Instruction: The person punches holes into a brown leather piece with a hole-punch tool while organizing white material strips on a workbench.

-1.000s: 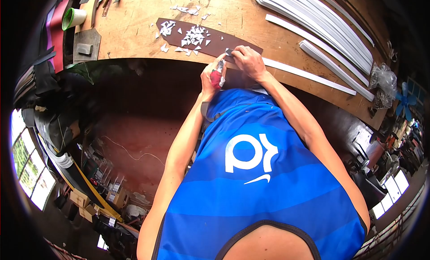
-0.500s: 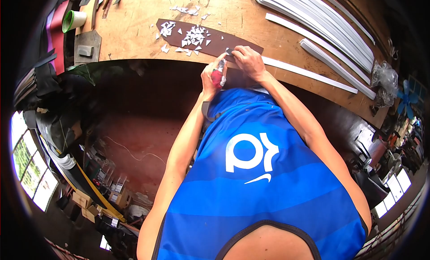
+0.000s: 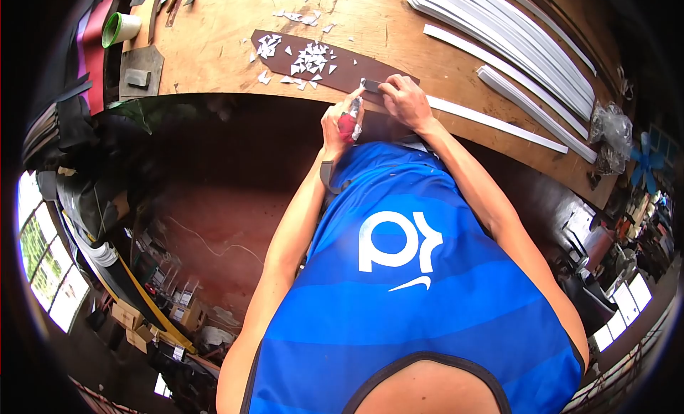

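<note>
Nearest the camera is the person's blue sleeveless shirt (image 3: 399,271) with a white logo, both bare arms reaching from it to the edge of a wooden workbench (image 3: 214,43). At that edge the left hand (image 3: 340,122) is closed around a red-handled cutting tool (image 3: 348,123), its tip pointing up toward a small grey strip piece (image 3: 371,83). The right hand (image 3: 406,100) sits just beside the left, its fingers bent and pressing down on that piece, which lies at the fingertips, between the two hands and slightly beyond them. The piece rests on the near end of a long dark brown cutting mat (image 3: 335,61) that runs away to the left along the bench.

Farther along the mat lies a scatter of white triangular offcuts (image 3: 310,58), with a few more beyond it on the bare wood. To the right of the hands a single white strip (image 3: 499,122) lies along the bench edge, and past it a stack of long white strips (image 3: 513,36) fans across the far side. At the far left corner stand a green-rimmed cup (image 3: 117,28) and a grey block (image 3: 137,77) on a plate. A crumpled clear plastic bag (image 3: 611,132) sits at the far right end.
</note>
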The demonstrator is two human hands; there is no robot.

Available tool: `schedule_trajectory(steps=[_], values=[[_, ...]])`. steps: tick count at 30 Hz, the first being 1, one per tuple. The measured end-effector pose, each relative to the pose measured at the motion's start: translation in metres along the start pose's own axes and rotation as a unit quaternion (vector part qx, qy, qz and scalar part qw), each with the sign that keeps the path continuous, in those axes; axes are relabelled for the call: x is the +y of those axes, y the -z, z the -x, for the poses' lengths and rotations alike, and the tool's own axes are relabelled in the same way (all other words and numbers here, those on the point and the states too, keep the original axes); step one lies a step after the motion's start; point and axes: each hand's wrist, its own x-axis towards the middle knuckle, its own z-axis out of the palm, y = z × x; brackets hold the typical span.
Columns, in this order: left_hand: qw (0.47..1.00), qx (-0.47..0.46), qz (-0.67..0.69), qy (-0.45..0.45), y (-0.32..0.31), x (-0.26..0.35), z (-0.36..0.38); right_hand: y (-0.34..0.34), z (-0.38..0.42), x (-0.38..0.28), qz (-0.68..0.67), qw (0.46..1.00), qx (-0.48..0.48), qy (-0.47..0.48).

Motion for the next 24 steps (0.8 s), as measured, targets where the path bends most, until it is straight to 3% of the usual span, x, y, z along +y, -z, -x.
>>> schedule_trajectory(steps=[16,24], values=[[0.999,-0.043,0.022,0.026,0.000,-0.014,0.001,0.002,0.001,0.005,0.002,0.999,-0.036,-0.005],[1.000,-0.023,0.005,-0.016,0.003,-0.013,0.000,0.002,-0.014,-0.005,0.026,0.999,-0.027,0.039]])
